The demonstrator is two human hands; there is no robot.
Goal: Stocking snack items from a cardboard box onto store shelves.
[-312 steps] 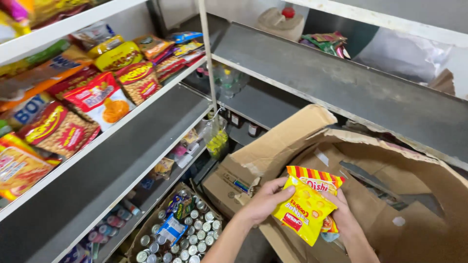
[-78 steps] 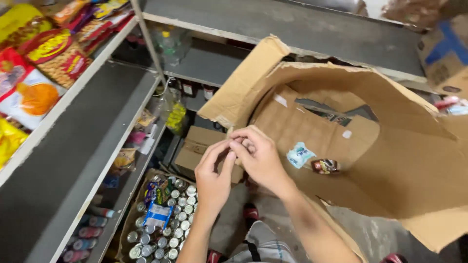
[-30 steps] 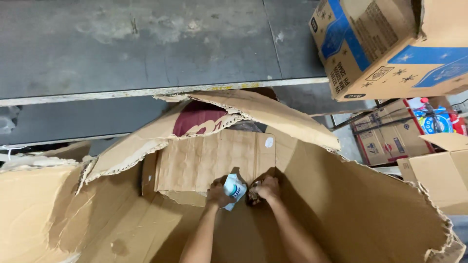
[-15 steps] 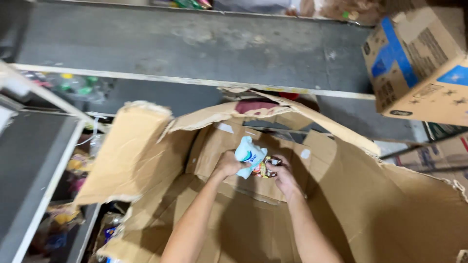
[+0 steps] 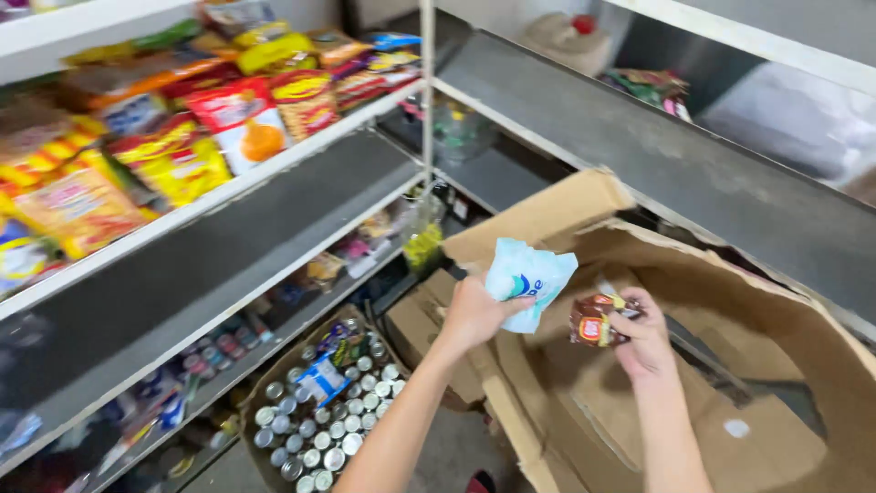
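Head view – only cam, looking down past both forearms into a shop corner w/ shelving on two sides.

Left hand (image 5: 473, 313) is closed round the lower end of a pale blue-and-white packet (image 5: 527, 278); packet sticks up and to the right out of the fist, long axis tilted toward the right hand. Right hand (image 5: 643, 340) is closed on a small brown-and-red packet (image 5: 595, 321), held at its left side, fingers curled over the top. The two packets sit near each other but apart – a gap of cardboard shows between them. Both are raised above the big torn cardboard box (image 5: 803, 383), not resting in it.

Key relation: the stocked upper shelf (image 5: 301, 146) of snack bags (image 5: 242, 123) lies up and to the left of the hands, so the left hand and its blue packet are the nearer; the right hand is further off, over the box mouth. The bare grey shelf (image 5: 228, 246) below it runs diagonally, also left of the hands and closer than the stocked one.

In the way / around: a thin white upright post (image 5: 425, 100) stands between the left shelving and the back shelving, up-left of the blue packet. The box's torn flap (image 5: 538, 215) rises just behind the left hand. Below the left forearm, on the floor, an open carton of cans (image 5: 319, 415) w/ a couple of loose packets on top. Back grey shelf (image 5: 675, 155) runs behind the box. Further items on the top right are too blurred to tell.
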